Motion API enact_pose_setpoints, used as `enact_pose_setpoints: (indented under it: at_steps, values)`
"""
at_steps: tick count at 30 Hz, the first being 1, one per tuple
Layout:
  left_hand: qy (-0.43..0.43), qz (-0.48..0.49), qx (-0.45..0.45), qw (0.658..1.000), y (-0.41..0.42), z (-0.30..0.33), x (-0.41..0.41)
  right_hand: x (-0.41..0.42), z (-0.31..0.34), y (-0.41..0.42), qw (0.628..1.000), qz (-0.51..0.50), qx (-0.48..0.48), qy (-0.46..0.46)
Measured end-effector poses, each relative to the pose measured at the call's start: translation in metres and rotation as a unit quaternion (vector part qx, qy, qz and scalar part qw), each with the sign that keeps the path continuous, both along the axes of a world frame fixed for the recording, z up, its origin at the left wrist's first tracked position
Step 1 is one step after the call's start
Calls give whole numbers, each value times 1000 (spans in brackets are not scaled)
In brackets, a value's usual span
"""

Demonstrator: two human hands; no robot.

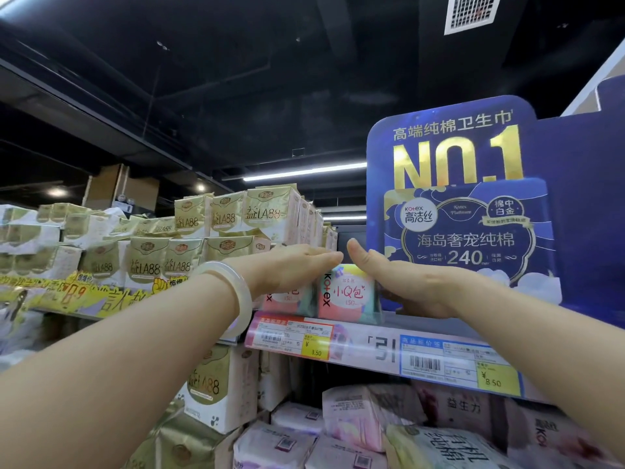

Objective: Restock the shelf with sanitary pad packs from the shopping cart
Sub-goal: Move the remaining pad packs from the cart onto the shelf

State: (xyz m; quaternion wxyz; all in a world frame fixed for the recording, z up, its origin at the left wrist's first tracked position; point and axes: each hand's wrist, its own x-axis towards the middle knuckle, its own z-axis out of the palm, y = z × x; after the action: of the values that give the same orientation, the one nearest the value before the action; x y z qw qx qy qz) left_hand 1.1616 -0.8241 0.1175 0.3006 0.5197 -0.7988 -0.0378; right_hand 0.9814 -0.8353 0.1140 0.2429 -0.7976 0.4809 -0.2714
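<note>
Dim shop aisle under a black ceiling, with a lit strip lamp (304, 172) far back. Top shelf (365, 346) edged by a clear rail of price tags, one yellow tag (315, 346) reading 3.50. Two small pink pad packs at the shelf front: right pack (348, 294) upright, its face printed in pink letters; left pack (287, 299) touching it, mostly hidden. Left hand (297, 269) laid flat over the top of the packs, fingers straight and together, pressing rather than gripping; pale bangle (233, 296) on that wrist. Right hand (406, 286) against the right side of the right pack, thumb raised, fingers extended along the pack's far side, so true grip cannot be told. Tall blue display card (453, 198) just right of the packs, behind the right hand. Gold-and-white packs (223, 218) stacked to the left. More pink and white packs (368, 421) on the shelf below.
</note>
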Motion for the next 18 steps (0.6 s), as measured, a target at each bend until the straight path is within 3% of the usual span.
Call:
enact_pose_setpoints:
  at_steps: [3, 9, 14, 18]
  values:
    - [23, -5, -45, 999, 9, 1, 1, 2, 3, 5, 999, -22, -50, -4]
    - [6, -6, -61, 998, 25, -1, 16, 16, 17, 23, 954, -62, -272, 111]
    - [12, -10, -85, 996, 49, -19, 43, 44, 16, 44, 932, -11, -331, 150]
    - [30, 65, -86, 994, 92, -56, 83, 82, -4, 75, 917, 53, -350, 186]
